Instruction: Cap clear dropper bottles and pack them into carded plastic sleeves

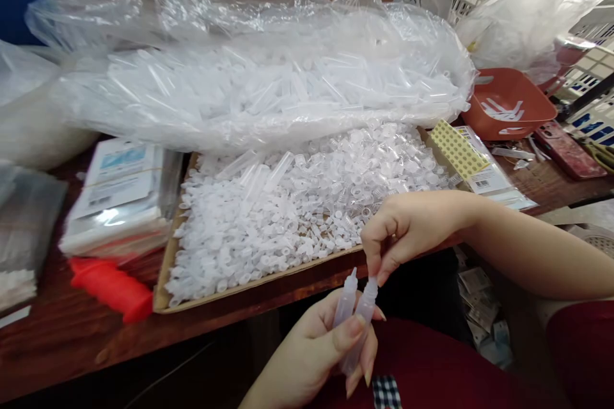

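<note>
My left hand (316, 351) is low in front of my lap, palm turned up, and it is closed around two slim clear tubes (354, 314). They stand side by side and nearly upright, touching each other, with my thumb pressed across them and their narrow nozzle tops poking out above my fingers. My right hand (403, 230) comes in from the right just above them. Its thumb and forefinger are pinched together on the top of the tube nearer to it, and the other fingers are curled in. I cannot tell whether there is a cap between those fingertips.

Just beyond my hands, at the near edge of the wooden tabletop (71, 332), lies a shallow cardboard tray (162, 281) heaped with small white plastic caps (288, 217). A few loose clear tubes lie on top of the heap towards the back. Behind the tray, and partly overhanging it, is a big clear plastic bag (249, 83) stuffed with more of the same tubes.

To the left of the tray sits a stack of flat packets (119, 198) with printed labels, and in front of that a red plastic piece (110, 287) lies on its side on the tabletop. To the right of the tray there is a packet with a yellow dotted sheet (458, 150), and behind it an orange basket (508, 102) with a few white pieces inside.
</note>
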A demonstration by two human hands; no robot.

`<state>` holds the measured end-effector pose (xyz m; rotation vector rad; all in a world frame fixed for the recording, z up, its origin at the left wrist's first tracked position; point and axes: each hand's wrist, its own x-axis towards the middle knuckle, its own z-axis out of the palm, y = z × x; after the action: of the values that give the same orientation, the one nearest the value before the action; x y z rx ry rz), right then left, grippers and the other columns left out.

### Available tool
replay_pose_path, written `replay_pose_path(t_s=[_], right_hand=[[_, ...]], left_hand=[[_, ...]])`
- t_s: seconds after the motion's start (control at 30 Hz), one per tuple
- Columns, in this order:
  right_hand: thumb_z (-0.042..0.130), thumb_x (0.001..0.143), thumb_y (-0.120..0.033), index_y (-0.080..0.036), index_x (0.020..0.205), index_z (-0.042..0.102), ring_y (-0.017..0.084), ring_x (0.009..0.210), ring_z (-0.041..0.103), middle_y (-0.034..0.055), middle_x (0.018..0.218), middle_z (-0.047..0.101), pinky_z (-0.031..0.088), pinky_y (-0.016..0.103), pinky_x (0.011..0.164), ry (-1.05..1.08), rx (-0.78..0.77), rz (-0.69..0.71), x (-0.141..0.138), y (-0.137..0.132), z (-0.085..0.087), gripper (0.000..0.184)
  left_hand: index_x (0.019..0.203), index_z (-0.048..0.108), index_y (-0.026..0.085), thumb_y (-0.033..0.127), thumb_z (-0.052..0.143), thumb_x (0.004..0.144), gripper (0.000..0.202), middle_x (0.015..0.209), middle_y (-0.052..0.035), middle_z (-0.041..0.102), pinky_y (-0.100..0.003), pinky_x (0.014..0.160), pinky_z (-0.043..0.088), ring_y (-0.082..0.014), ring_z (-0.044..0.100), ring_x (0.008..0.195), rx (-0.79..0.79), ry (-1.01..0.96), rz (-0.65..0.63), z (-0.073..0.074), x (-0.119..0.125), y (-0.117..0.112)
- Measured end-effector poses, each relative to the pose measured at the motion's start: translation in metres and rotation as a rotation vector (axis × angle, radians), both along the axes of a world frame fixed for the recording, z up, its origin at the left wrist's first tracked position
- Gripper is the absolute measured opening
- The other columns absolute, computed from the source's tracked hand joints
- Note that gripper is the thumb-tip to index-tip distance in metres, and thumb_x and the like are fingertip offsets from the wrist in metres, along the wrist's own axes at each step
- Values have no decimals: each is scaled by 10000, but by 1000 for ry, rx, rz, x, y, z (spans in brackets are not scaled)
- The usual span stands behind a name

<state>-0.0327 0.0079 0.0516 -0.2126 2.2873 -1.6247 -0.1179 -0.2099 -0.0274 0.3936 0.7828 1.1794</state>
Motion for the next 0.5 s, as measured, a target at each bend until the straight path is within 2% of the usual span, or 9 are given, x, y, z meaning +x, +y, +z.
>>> replay_pose_path(t_s=[0.13,0.3,0.5], right_hand=[[764,736,-163,-104,779,704,88,683,612,1,726,674,464,166,638,42,-55,-19,0,-1,-6,94],[761,747,-188,-113,772,699,80,675,611,0,729,684,455,155,627,82,-19,7,0,-4,-6,100],[731,784,-189,-98,786,695,85,675,611,19,735,691,448,156,625,117,55,99,-2,-9,-9,98]], left_hand=[[909,646,156,489,700,777,362,525,13,605,-147,371,266,-36,428,357,-30,39,33,3,5,-3],[928,658,147,503,704,766,393,506,29,569,-163,377,196,-25,349,364,-90,106,95,9,8,-5],[861,657,135,535,730,719,431,514,22,570,-175,391,190,-28,337,385,-162,220,106,15,7,-5]])
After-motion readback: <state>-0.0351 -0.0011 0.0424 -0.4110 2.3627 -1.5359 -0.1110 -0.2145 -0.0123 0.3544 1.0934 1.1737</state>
